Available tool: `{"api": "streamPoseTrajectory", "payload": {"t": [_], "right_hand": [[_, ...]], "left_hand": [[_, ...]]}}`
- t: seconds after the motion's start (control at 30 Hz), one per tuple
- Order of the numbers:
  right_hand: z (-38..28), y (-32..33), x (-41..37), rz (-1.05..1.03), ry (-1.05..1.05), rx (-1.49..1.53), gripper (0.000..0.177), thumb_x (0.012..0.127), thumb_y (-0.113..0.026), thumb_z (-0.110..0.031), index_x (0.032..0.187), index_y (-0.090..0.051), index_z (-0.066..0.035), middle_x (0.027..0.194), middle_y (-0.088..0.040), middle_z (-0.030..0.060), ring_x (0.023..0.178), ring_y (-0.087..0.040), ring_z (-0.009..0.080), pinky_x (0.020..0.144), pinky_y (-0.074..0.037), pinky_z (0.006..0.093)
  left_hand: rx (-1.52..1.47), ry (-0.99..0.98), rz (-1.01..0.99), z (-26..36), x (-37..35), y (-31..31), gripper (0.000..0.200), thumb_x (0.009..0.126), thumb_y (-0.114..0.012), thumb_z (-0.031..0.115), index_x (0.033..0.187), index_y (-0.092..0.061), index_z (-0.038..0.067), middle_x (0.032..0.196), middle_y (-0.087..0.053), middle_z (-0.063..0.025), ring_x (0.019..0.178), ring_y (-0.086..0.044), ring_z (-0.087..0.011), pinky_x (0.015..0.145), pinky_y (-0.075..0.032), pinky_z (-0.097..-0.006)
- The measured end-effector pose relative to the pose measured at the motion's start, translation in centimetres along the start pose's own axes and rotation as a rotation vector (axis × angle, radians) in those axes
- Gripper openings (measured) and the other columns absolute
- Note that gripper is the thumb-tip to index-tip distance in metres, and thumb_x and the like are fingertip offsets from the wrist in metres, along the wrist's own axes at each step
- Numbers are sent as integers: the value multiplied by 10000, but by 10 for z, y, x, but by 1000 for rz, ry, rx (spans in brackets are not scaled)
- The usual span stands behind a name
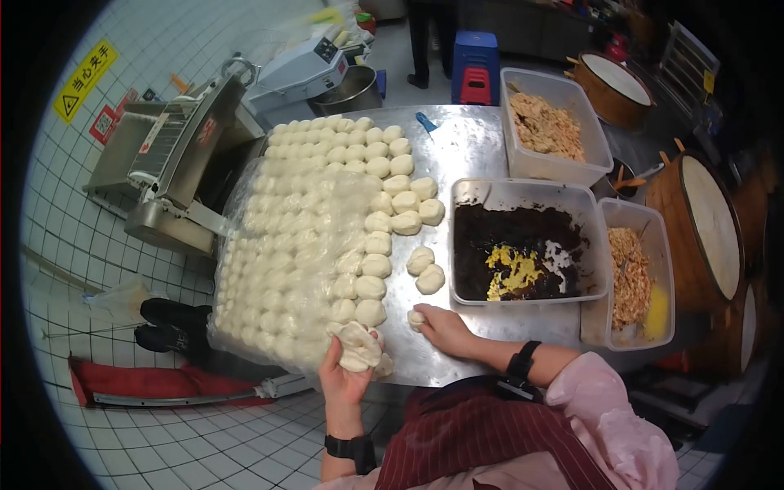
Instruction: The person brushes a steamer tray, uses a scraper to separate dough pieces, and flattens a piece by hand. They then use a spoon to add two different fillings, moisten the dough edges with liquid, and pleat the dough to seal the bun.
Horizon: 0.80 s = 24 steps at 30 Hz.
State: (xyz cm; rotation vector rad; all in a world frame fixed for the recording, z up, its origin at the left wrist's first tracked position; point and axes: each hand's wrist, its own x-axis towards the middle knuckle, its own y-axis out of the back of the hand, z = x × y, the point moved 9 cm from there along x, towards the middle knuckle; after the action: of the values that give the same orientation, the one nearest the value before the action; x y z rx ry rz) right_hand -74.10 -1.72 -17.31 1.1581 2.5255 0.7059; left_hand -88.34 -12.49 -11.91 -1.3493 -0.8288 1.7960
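Note:
My left hand (347, 377) holds a flattened, cupped piece of dough (358, 347) near the table's front edge. To its right, my right hand (445, 331) is closed on a small piece of dough (416, 319) over the metal table (482, 325). Rows of round dough balls (371, 265) cover the table's left half, many of them under a clear plastic sheet (286, 237). Two dough balls (429, 279) lie apart from the rows. Beyond my right hand stands a clear tub of dark filling (490, 229), with yellow and white ingredients on top.
Two more tubs hold light-coloured filling (547, 126) and chopped filling with something yellow (629, 269). A blue-handled scraper (425, 122) lies at the back. Round steamers (706, 229) stand right; a metal machine (184, 155) is left. A person's legs (431, 41) show behind.

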Motion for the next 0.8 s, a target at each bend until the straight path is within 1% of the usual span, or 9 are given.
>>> {"api": "streamPoseTrajectory", "payload": {"t": [0.17,0.23,0.3,0.4,0.5,0.53,0.6,0.73,0.8], "right_hand": [[-51,-14,32,-134,36,80,392,826,-545,-158,1204,-515,-63,948,-588,184,877,-583,331,768,-465,406],[-53,6,45,77,79,27,389,827,-546,-144,1209,-509,-76,933,-570,161,841,-578,315,743,-471,394],[-63,40,48,282,38,-228,413,817,-553,-113,1220,-486,-47,1028,-546,183,929,-558,326,785,-458,404],[-74,55,54,418,84,-481,483,772,-576,-60,1227,-437,25,1162,-444,276,1047,-456,419,910,-385,459],[-49,52,66,515,-40,-513,503,755,-595,-59,1223,-430,28,1172,-444,261,1105,-420,409,930,-361,498],[-42,51,65,518,-46,-520,503,755,-595,-59,1223,-430,28,1172,-444,261,1105,-420,409,930,-361,498],[-55,32,77,259,1,-501,488,766,-596,-79,1221,-441,4,1187,-447,232,1145,-412,386,972,-336,496],[-65,24,78,259,134,-587,439,802,-582,-117,1224,-473,-64,1243,-452,175,1165,-418,365,1024,-298,501],[-75,51,73,435,78,-435,355,826,-589,-145,1164,-541,-49,1203,-503,165,1100,-485,327,967,-371,442]], "left_hand": [[-85,78,-137,23,11,8,377,940,-471,312,1257,-485,108,1180,-563,-168,1104,-528,-351,961,-396,-523],[-90,98,-165,30,16,9,367,938,-482,305,1257,-488,124,1182,-563,-166,1105,-529,-351,961,-396,-527],[-33,101,-107,36,21,18,377,929,-516,278,1247,-484,78,1178,-564,-161,1108,-530,-337,965,-408,-502],[217,79,-64,40,37,2,390,924,-534,245,1229,-471,10,1170,-565,-151,1105,-539,-297,963,-432,-446],[390,90,-111,38,52,-3,396,931,-524,217,1223,-448,-39,1166,-560,-150,1098,-548,-257,948,-453,-396],[451,116,-103,37,54,-5,396,928,-528,192,1239,-435,-35,1167,-555,-157,1078,-561,-238,922,-470,-371],[448,126,-126,35,56,-16,393,925,-530,175,1241,-433,-39,1160,-558,-157,1058,-570,-233,910,-474,-358],[665,168,-255,22,59,-26,386,920,-530,139,1244,-432,-46,1143,-567,-128,1023,-579,-197,881,-480,-321],[724,202,-250,22,57,-27,384,912,-544,148,1234,-451,-40,1124,-574,-111,1016,-571,-171,872,-469,-302]]}}
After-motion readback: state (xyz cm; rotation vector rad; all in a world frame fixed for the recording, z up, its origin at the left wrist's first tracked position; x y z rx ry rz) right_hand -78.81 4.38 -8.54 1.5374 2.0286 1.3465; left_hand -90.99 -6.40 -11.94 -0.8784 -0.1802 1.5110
